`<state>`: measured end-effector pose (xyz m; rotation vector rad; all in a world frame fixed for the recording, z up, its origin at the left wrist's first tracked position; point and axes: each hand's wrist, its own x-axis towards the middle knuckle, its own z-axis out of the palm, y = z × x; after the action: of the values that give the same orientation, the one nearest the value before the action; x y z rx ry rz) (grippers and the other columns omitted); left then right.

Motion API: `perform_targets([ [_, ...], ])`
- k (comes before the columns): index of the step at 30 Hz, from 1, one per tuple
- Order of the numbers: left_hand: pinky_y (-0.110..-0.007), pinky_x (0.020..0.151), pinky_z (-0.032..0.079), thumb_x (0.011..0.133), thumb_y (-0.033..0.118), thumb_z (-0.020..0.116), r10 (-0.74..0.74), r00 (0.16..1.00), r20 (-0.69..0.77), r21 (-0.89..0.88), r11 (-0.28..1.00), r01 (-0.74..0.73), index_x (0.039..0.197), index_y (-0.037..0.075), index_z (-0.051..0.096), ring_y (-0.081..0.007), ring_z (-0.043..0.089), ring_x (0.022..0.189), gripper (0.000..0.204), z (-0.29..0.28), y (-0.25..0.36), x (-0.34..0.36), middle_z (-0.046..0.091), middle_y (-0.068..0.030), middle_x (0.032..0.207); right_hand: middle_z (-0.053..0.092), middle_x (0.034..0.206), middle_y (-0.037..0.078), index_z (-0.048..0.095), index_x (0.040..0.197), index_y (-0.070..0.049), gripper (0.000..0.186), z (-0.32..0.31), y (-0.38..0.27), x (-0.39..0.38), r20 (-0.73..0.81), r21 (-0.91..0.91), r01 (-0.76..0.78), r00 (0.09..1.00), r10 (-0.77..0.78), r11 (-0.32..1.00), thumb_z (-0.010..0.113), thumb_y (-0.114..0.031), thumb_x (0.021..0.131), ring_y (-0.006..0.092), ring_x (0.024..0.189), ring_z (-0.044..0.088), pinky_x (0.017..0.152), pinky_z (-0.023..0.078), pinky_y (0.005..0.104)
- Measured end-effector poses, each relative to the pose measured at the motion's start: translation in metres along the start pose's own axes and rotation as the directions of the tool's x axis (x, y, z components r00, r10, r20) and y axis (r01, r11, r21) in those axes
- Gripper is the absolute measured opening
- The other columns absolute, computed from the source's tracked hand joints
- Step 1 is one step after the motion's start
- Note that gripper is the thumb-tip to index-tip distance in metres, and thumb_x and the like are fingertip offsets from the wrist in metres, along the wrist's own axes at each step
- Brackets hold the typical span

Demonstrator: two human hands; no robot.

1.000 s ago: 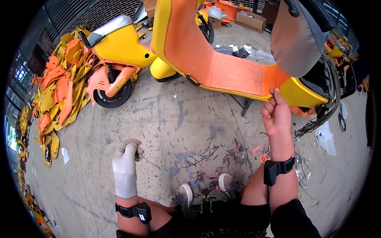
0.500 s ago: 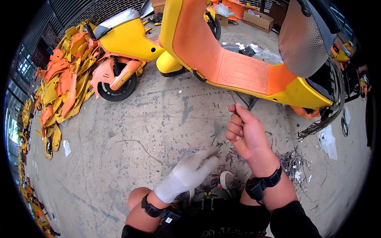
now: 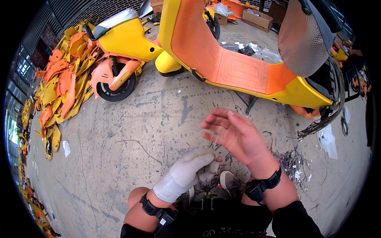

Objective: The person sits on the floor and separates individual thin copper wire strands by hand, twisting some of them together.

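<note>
Right hand is bare and up in front, palm open, fingers spread and holding nothing. Just below it the left hand, in a white glove, points toward the right wrist, fingers loosely apart, empty too. Black bands sit on both wrists. Ahead stands a yellow-and-orange scooter on the concrete floor, wire scraps near the right arm.

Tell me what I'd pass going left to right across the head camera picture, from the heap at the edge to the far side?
Heap of loose orange and yellow plastic panels → small yellow scooter rear with black wheel → white-gloved left hand → bare right hand → grey perforated scooter seat → crumpled white paper on the concrete.
</note>
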<state>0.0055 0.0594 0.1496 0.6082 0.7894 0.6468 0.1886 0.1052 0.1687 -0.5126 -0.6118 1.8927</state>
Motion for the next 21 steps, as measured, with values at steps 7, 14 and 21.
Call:
perform_targets([
  [7,-0.027,0.065,0.052,0.098,0.018,0.046,0.041,0.998,-0.055,-0.107,0.993,-0.046,0.108,-0.004,0.055,-0.0148,0.062,0.077,0.025,0.005,0.001,-0.001,0.062,-0.0081,0.089,0.055,0.081,0.003,0.054,0.101,-0.005,0.034,-0.006,0.012,-0.001,0.061,-0.133,-0.096,0.993,0.104,0.986,0.041,-0.036,0.104,0.0255,0.093,0.066,0.072,0.051,0.0348],
  [14,-0.030,0.067,0.052,0.098,0.019,0.044,-0.035,0.999,0.006,-0.217,0.976,0.036,0.111,-0.002,0.056,-0.0188,0.064,0.077,0.027,-0.001,0.004,-0.002,0.064,-0.0115,0.101,0.034,0.067,-0.004,0.048,0.088,-0.009,0.034,0.004,0.010,-0.001,-0.028,0.018,-0.096,0.995,0.096,0.995,0.041,-0.038,0.104,0.0136,0.063,0.048,0.056,0.041,0.0288],
  [21,-0.033,0.065,0.048,0.095,0.020,0.045,-0.033,0.999,0.023,-0.191,0.981,0.037,0.114,-0.007,0.054,-0.0257,0.064,0.073,0.034,0.001,0.006,-0.009,0.066,-0.0177,0.097,0.030,0.066,-0.003,0.047,0.085,-0.009,0.035,0.005,0.011,-0.002,0.026,0.073,-0.102,0.995,0.100,0.992,0.039,-0.036,0.105,0.0093,0.057,0.032,0.054,0.034,0.0266],
])
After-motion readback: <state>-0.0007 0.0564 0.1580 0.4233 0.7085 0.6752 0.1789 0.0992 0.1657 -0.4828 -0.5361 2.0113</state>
